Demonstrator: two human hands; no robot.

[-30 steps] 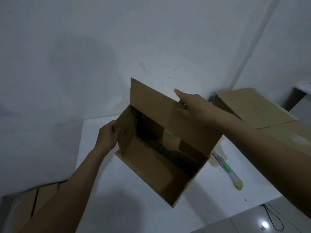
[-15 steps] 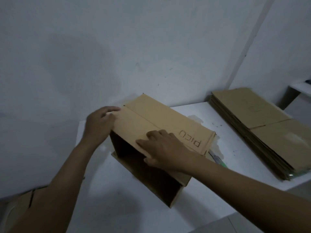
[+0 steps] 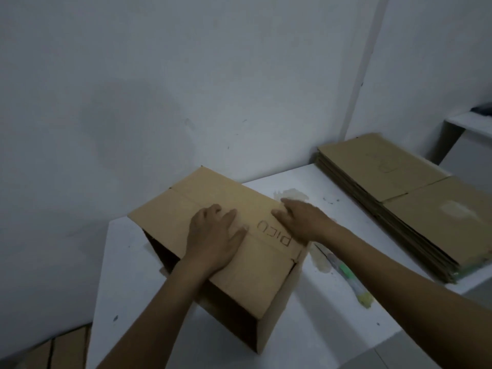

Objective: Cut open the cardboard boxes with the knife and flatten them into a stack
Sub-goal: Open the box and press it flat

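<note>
Both hands [image 3: 213, 241] flat atop box [image 3: 255, 272].

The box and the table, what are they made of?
The box looks like brown cardboard with a dull, matte face: it has fold creases, and letters are marked on top. The table has a smooth white top with stains and dark specks; it could be painted wood or laminate, which the picture does not settle. Both hands, left and right, press flat on the box.

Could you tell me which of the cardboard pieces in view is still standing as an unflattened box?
The brown cardboard box marked "PICU" under both hands at the white table's middle; the brown cardboard stack at right lies flat.
</note>
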